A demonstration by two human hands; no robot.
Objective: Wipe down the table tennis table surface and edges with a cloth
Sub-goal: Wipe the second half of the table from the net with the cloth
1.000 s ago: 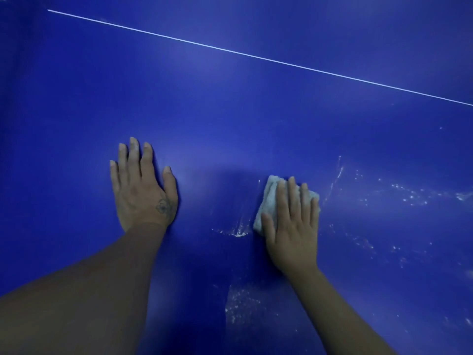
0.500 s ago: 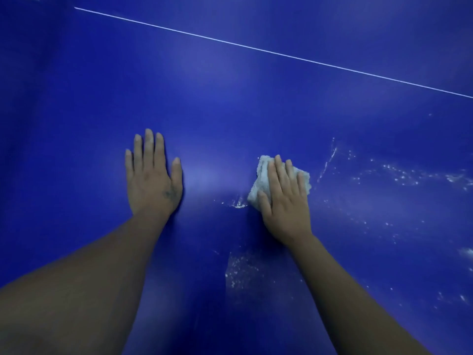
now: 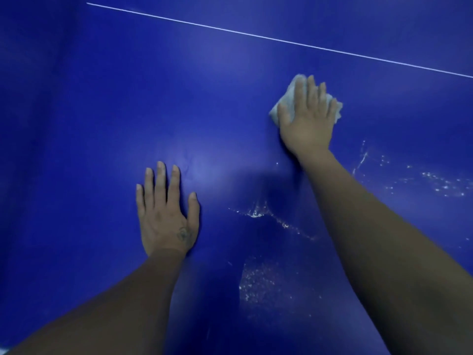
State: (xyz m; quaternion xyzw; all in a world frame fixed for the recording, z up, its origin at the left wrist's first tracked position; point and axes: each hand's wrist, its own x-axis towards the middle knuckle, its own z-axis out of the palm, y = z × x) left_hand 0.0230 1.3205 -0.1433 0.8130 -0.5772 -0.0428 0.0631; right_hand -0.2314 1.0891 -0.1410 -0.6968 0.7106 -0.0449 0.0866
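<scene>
Blue tabletop [image 3: 102, 111] filled the view, crossed on its far side by a thin white line [image 3: 256, 35]. On it the left hand [image 3: 166, 216] lay flat, fingers straight, holding nothing. Farther out, the right hand [image 3: 307, 119] pressed a crumpled pale cloth [image 3: 289, 98] to the surface under straight fingers, short of the line. White speckles [image 3: 256, 213] lay nearer the person, between the arms, with more to the right of the right forearm. The next stroke would probably draw back toward them, and the right hand was nearer.
</scene>
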